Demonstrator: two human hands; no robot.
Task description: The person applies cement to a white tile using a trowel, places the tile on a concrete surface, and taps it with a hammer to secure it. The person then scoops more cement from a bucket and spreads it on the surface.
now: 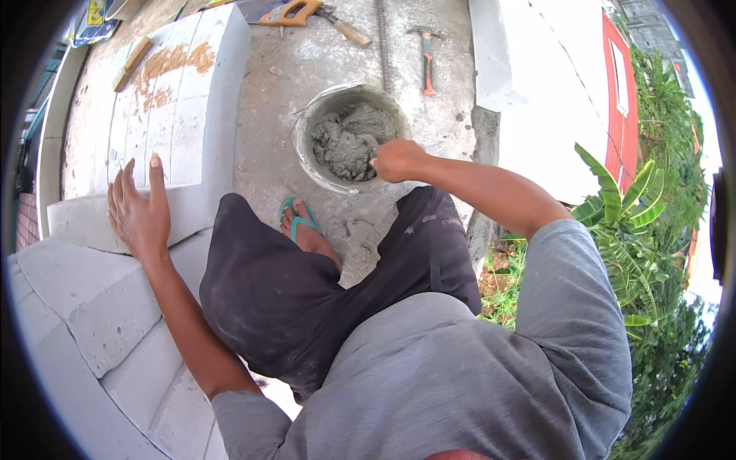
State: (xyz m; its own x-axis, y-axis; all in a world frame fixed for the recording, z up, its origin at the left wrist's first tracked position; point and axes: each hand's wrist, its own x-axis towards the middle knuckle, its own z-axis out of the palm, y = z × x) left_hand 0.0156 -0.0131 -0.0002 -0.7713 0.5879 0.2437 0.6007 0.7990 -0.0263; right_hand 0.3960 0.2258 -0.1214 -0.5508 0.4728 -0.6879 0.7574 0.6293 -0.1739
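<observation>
A round bucket (303, 153) of wet grey mortar (343, 142) stands on the concrete floor in front of me. At its right rim, my right hand (399, 160) is closed around a tool smeared with mortar. Its handle is hidden in my fist and its far part merges with the mortar, so its exact kind does not show. To the left, my left hand (142, 207) rests with fingers spread on a pale, light-grey block (88, 221), holding nothing. My foot in a green flip-flop (307, 222) is just below the bucket.
Beyond the bucket lie a handsaw (290, 14), a wooden-handled tool (346, 29), a ribbed steel bar (383, 46) and a hammer (428, 65). A wood piece (133, 64) rests on the blocks at left. A white wall (548, 92) and green plants (625, 199) border the right.
</observation>
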